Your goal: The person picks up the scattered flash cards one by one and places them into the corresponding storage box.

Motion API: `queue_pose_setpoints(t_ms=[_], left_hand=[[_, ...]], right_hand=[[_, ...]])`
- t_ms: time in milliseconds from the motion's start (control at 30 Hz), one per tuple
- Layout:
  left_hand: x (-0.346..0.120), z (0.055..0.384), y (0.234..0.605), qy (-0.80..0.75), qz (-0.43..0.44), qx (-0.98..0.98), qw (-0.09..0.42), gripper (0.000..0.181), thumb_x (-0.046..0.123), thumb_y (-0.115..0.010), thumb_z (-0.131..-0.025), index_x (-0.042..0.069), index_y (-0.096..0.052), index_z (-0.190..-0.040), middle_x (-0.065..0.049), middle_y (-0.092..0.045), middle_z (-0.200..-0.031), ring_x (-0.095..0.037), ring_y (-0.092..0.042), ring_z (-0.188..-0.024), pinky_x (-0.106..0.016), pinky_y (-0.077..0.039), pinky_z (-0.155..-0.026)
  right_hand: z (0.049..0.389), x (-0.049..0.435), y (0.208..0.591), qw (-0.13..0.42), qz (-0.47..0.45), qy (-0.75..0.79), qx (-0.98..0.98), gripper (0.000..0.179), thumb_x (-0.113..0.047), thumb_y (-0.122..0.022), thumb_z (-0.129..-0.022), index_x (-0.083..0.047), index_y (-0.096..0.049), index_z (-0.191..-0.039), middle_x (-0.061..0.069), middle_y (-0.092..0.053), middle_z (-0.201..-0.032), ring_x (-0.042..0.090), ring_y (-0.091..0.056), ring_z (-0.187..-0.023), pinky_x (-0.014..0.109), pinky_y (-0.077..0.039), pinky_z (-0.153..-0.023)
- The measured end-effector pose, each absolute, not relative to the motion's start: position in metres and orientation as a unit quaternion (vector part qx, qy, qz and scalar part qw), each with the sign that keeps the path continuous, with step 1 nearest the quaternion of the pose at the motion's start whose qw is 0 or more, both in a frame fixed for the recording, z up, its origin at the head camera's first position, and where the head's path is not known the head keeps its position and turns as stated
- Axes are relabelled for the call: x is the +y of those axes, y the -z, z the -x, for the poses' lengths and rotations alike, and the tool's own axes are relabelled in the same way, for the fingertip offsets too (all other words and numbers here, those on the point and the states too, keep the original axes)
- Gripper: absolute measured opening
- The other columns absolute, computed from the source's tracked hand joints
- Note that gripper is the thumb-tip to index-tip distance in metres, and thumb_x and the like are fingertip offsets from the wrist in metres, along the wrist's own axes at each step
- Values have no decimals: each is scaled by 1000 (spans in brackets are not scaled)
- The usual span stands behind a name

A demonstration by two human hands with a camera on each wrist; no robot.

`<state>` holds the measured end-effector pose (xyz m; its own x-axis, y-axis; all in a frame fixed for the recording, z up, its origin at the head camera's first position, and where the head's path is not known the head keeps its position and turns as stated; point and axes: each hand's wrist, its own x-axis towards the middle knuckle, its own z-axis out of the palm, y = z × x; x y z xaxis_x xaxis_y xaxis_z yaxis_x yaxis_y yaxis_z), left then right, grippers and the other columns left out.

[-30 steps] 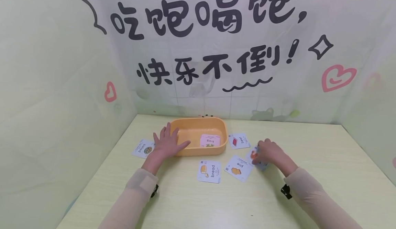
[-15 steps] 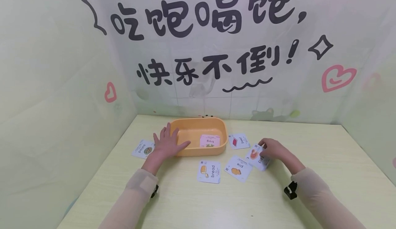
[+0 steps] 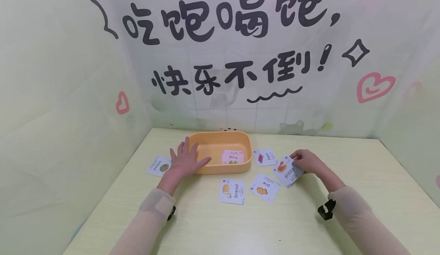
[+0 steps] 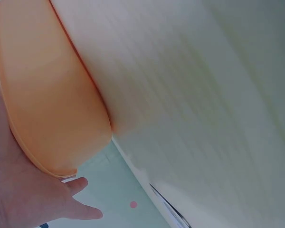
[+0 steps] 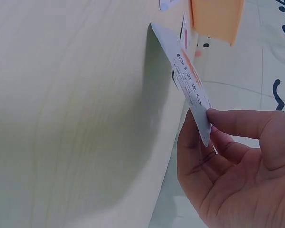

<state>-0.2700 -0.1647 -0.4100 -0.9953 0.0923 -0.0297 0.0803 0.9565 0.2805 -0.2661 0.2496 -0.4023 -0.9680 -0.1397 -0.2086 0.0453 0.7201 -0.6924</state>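
Note:
My right hand (image 3: 308, 161) pinches the pizza card (image 3: 288, 171) at its right edge between thumb and fingers. In the right wrist view the card (image 5: 183, 71) slants, its held edge raised off the table. My left hand (image 3: 186, 163) lies with spread fingers over the left end of the orange basin (image 3: 220, 168). In the left wrist view the hand (image 4: 33, 194) rests along the basin's rim. Inside the basin is a pink frog card (image 3: 233, 156). A pie card (image 3: 264, 187) lies just left of the pizza card, with a beef card (image 3: 265, 157) behind it.
A bread card (image 3: 232, 191) lies in front of the basin. The salad card (image 3: 159, 166) sits left of it, partly hidden by my left hand. The pale wooden table (image 3: 240, 228) meets a printed backdrop (image 3: 220, 113) behind the basin.
My right hand has drawn back to the right and shifted its hold to the pizza card's edge, so the card's face now shows and its held edge has lifted. The left hand stays put.

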Motion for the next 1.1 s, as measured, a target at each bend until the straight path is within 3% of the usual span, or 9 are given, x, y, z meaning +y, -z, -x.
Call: queue_pose_setpoints(t_ms=[433, 1100], left_hand=[[-166, 271, 411, -140, -44, 989, 21, 92, 69, -49, -90, 8, -29, -157, -23, 0, -167, -48, -8, -152, -76, 0, -115], [-166, 273, 413, -135, -43, 990, 20, 92, 70, -49, -90, 10, -30, -157, -22, 1, -168, -48, -9, -153, -76, -1, -115]], right_hand=[[272, 247, 400, 112, 27, 416, 902, 32, -3, -55, -93, 13, -56, -121, 18, -61, -99, 17, -60, -82, 29, -55, -62], [284, 217, 379, 90, 26, 464, 881, 34, -5, -54, -96, 12, -52, -126, 20, -62, -105, 17, -63, -86, 29, -58, -68]])
